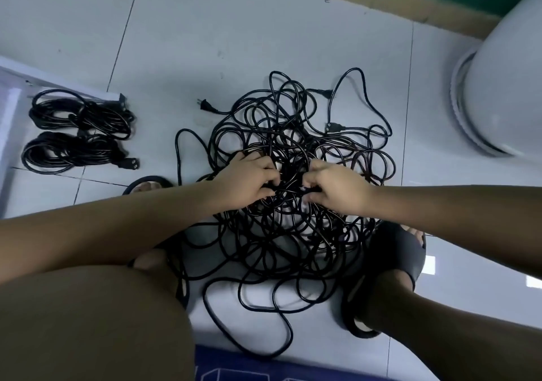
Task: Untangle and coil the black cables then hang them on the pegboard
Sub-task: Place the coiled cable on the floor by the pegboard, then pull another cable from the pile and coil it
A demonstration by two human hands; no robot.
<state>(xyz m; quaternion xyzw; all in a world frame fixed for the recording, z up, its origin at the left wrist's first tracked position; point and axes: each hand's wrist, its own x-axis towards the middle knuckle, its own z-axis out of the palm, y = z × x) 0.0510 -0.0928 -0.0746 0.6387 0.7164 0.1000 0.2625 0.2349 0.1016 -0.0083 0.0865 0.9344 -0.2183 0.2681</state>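
Item: tangled black cables (296,157), heaped on the tiled floor (181,28) between our feet. We are digging both hands in: left hand (246,179) and right hand (337,188) are curling fingers around strands mid-pile; fingertips are lying buried, exact grip unclear. Two coiled bundles (79,131) are lying left, beside a white board (11,93) cut off by the frame.

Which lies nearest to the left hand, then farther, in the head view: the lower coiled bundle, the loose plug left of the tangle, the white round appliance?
1. Loose plug, just beyond the left hand.
2. Lower coiled bundle, far left.
3. White round appliance, far right.
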